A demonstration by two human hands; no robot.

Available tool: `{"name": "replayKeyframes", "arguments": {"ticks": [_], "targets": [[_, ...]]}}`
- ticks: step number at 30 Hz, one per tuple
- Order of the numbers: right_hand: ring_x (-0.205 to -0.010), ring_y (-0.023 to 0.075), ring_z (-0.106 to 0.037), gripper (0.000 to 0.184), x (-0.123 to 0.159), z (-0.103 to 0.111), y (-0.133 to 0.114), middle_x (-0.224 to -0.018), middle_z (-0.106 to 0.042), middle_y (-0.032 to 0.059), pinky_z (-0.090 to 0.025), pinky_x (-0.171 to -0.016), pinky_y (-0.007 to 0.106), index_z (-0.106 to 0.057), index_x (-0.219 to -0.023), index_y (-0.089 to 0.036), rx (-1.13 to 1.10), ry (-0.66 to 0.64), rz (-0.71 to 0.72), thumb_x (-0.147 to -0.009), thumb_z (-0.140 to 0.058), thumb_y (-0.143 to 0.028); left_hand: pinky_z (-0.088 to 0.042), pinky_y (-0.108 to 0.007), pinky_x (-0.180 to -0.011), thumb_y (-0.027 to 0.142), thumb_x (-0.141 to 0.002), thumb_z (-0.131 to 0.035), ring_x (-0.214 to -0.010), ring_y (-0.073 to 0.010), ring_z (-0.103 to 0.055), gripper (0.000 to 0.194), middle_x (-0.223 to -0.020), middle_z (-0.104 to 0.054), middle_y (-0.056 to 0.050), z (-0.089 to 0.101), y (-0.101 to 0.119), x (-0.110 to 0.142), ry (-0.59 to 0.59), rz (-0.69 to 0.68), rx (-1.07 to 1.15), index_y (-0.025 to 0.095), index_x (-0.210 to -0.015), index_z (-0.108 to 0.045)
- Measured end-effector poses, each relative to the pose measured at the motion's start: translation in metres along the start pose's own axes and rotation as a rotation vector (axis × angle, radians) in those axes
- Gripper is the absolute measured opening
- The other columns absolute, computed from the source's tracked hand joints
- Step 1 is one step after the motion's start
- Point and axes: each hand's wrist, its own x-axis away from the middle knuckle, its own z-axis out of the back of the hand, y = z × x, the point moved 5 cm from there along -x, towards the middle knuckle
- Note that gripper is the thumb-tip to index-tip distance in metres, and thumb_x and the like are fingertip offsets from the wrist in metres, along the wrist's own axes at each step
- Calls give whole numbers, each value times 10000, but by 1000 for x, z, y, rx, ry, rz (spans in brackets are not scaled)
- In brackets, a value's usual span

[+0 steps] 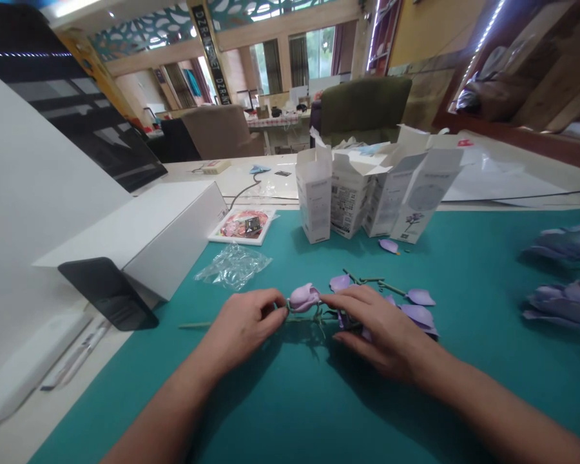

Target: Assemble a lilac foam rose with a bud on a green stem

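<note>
A light purple flower bud [304,298] lies on its side between my hands, above the teal mat. My left hand [249,322] is closed, thumb and index finger pinching the bud's green base. My right hand [379,325] has its fingers stretched out and the thumb apart, with the index fingertip at the bud's tip. Under and behind that hand are loose purple petals [418,316] and a partly hidden dark part. A green stem [196,325] runs below the bud and behind my left fingers. Short green stem pieces [391,287] lie just beyond my right hand.
Several opened white boxes [314,193] stand at the mat's far edge, near a single petal [389,245]. Clear plastic wrap [234,265] and a framed picture [244,225] lie left of them. A phone [109,293] leans on a white box [174,238]. Purple flowers [565,303] sit far right.
</note>
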Motion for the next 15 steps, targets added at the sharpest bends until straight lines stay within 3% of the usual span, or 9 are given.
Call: {"name": "replayKeyframes", "arguments": {"ticks": [8, 15], "targets": [[-987, 256, -605, 555, 0, 6, -16, -1162, -655, 109, -512, -816, 411, -401, -1415, -264, 32, 96, 55, -878, -487, -154, -323, -255, -579, 276, -836, -442, -639, -143, -544, 212, -689, -644, 12, 12, 10, 7, 77, -20, 22, 216, -783, -639], [-966, 246, -608, 476, 0, 12, -27, -1123, -662, 122, -513, -805, 405, -470, -1342, -206, 79, 166, 124, -879, -458, -99, -328, -255, -600, 274, -835, -435, -639, -139, -542, 219, -685, -643, 16, 12, 14, 9, 90, -34, 46, 210, -737, -620]]}}
